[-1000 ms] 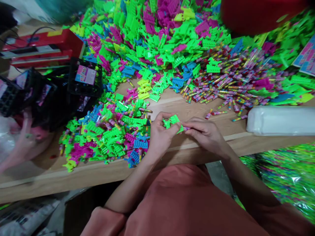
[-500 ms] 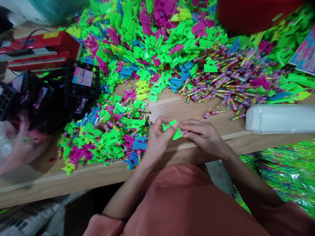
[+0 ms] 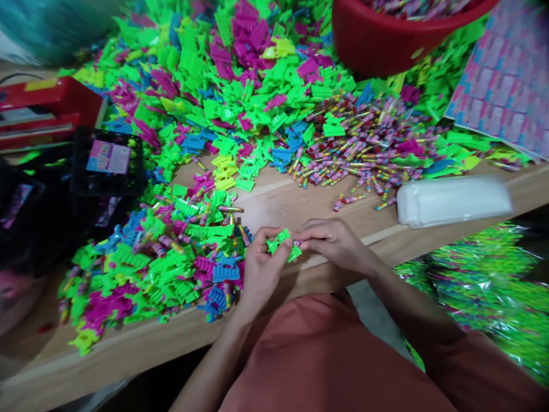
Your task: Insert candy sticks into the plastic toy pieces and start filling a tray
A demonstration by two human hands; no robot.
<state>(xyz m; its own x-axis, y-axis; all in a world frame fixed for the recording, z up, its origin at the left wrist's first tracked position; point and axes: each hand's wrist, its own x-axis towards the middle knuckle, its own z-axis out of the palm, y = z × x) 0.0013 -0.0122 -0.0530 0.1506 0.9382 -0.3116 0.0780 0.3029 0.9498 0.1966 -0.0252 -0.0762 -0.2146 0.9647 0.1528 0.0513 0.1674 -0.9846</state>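
My left hand (image 3: pixel 265 264) pinches a bright green plastic toy piece (image 3: pixel 282 240) between thumb and fingers. From the right, my right hand (image 3: pixel 332 243) is closed on a small pink-labelled tube (image 3: pixel 297 244), which meets the edge of the green piece. Most of that tube is hidden by my fingers. Left of my left hand is a heap of green, pink and blue plastic pieces (image 3: pixel 158 257) with filled tubes mixed in. Beyond my right hand lies a pile of the same small tubes (image 3: pixel 355 143).
A large mound of plastic pieces (image 3: pixel 214 74) covers the back of the wooden table (image 3: pixel 274 200). Around it are a red tub (image 3: pixel 373 43), printed card sheets (image 3: pixel 493 91), a white package (image 3: pixel 454 200), black trays (image 3: pixel 109 166) and a red machine (image 3: pixel 47 111). Shiny bags (image 3: pixel 480 286) sit below, right.
My view has turned to the right, so things appear shifted left and more of the red tub shows. Both hands keep hold of the green piece and the tube, close together.
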